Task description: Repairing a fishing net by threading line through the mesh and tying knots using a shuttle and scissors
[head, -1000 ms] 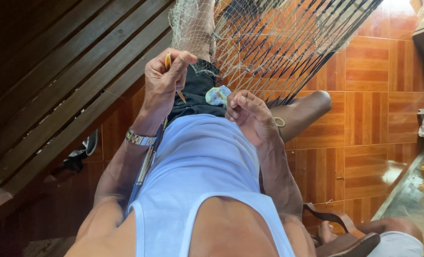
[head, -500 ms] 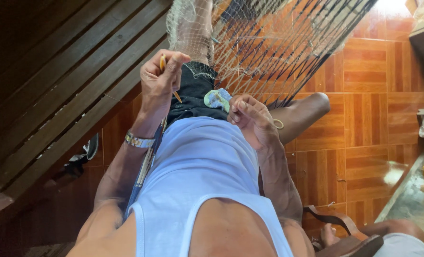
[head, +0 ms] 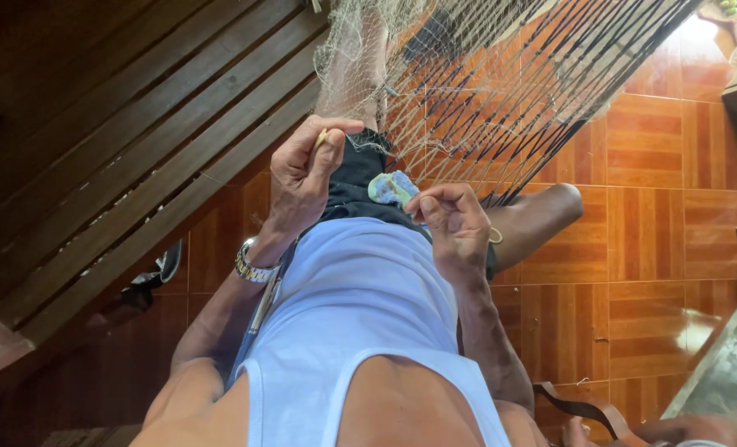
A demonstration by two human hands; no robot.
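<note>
A pale fishing net [head: 476, 91] hangs in front of me and drapes down to my lap. My left hand [head: 302, 178], with a metal watch on its wrist, is raised to the net's lower edge and pinches a thin yellowish netting needle [head: 322, 137], of which only the tip shows. My right hand [head: 455, 223] is lower and to the right, its fingertips pinched on a strand of the net. Between the two hands a small blue-green patch [head: 392, 189] lies on my dark shorts. My white vest fills the lower middle.
Dark slatted wooden boards [head: 120, 141] slope along the left. Orange-brown floor tiles [head: 650, 190] spread to the right. A dark sandal [head: 157, 273] lies by the boards. A brown strap [head: 584, 410] lies at bottom right, and a table edge [head: 716, 372] runs beside it.
My left hand has risen a little toward the net, and the needle's lower end no longer shows below the palm. My right hand keeps its pinch near the same spot.
</note>
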